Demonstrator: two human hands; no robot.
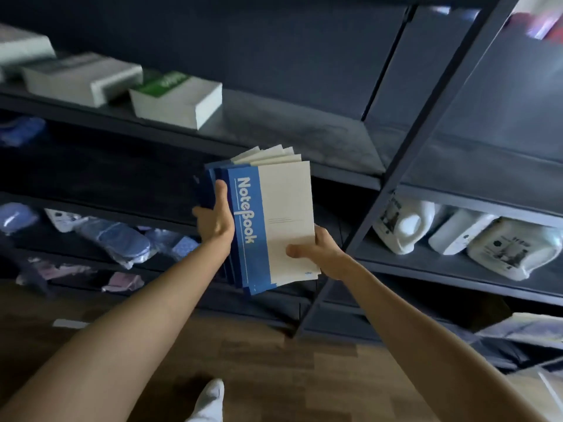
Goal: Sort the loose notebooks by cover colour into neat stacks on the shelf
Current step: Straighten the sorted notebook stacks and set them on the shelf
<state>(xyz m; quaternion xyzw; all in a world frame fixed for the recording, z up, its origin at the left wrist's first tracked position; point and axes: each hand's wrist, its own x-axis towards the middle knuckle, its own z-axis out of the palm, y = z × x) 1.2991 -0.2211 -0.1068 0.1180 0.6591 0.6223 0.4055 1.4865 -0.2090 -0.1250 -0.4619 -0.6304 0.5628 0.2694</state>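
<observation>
A fanned bundle of several blue-and-white notebooks (pixel 274 220) is held in the air in front of the dark shelf (pixel 304 135). My left hand (pixel 216 217) grips the bundle's blue spine side, thumb on the top cover. My right hand (pixel 320 254) grips the lower right corner, thumb pressed on the white cover. On the shelf board to the left stand a stack of green-covered notebooks (pixel 176 99), a grey-covered stack (pixel 82 77) beside it, and part of another pale stack (pixel 21 47) at the far left.
A slanted metal upright (pixel 420 153) divides the shelving. White plastic jugs (pixel 457 236) lie on a lower right shelf. Wrapped blue and pink packs (pixel 115 239) fill the lower left shelves. Wooden floor and a white sock (pixel 210 400) are below.
</observation>
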